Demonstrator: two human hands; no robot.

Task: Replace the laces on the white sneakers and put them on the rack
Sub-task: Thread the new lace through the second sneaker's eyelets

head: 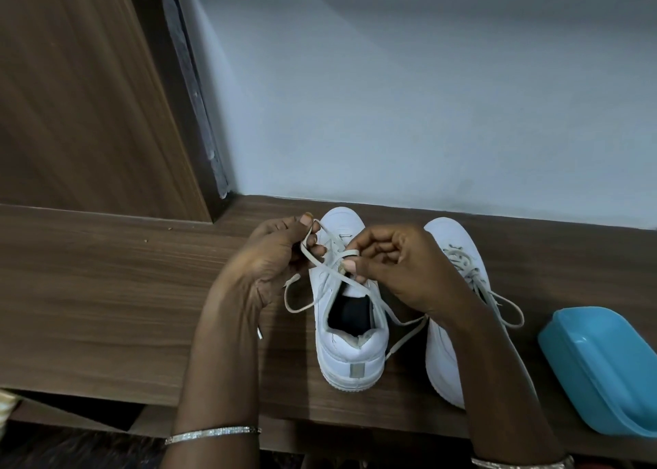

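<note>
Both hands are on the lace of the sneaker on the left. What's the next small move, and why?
Probably pull both strands snug. The left hand and right hand each pinch the lace above the sneaker, the crossing sits loose over the tongue, and the ends trail slack on both sides. The other sneaker already looks laced.

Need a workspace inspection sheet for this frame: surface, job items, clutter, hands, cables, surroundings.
Surface: brown wood-grain shelf top.
Job's things: half-laced sneaker stands heel toward the camera, its lace trailing loose on both sides; second sneaker beside it, laces threaded.
Clutter: blue plastic tub at the right edge.
Hands: left hand and right hand each pinch the lace above the half-laced sneaker.
Cables: nothing seen.
Surroundings: pale wall behind; wooden panel at left.
</note>
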